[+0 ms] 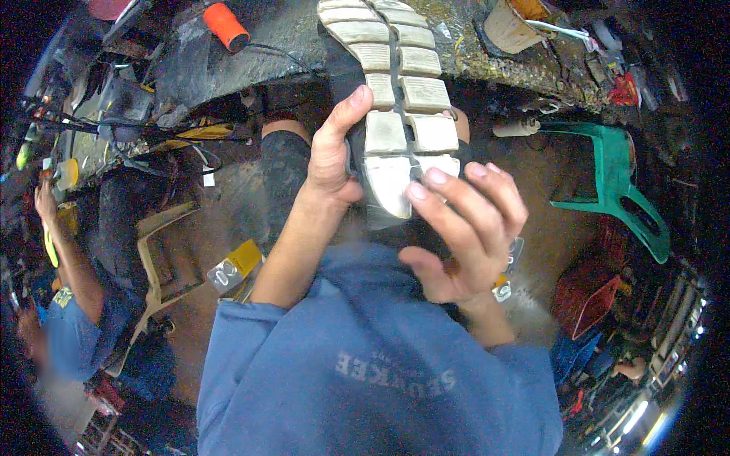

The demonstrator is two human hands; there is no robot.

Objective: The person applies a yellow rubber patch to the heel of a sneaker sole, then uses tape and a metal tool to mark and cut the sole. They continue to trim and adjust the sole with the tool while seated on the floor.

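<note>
A shoe (422,97) is held with its sole facing up, a cream sole of ridged blocks split by a dark lengthwise groove. The upper is mostly hidden beneath. My left hand (334,148) grips it from the left side, thumb along the sole's edge and fingers hidden underneath. The pale, smooth end of the sole points toward my body. There, my right hand (471,220) has its fingers apart, with the fingertips at or just over the surface; I cannot tell whether they press on it. Nothing shows in the right palm.
Across the far side runs a dirty workbench (289,57) with an orange cylinder (226,26) and a stained bucket (511,26). A green plastic stool (608,171) and a red basket (585,304) are at the right. Another person (80,304) works at the left beside a tan chair frame (152,266).
</note>
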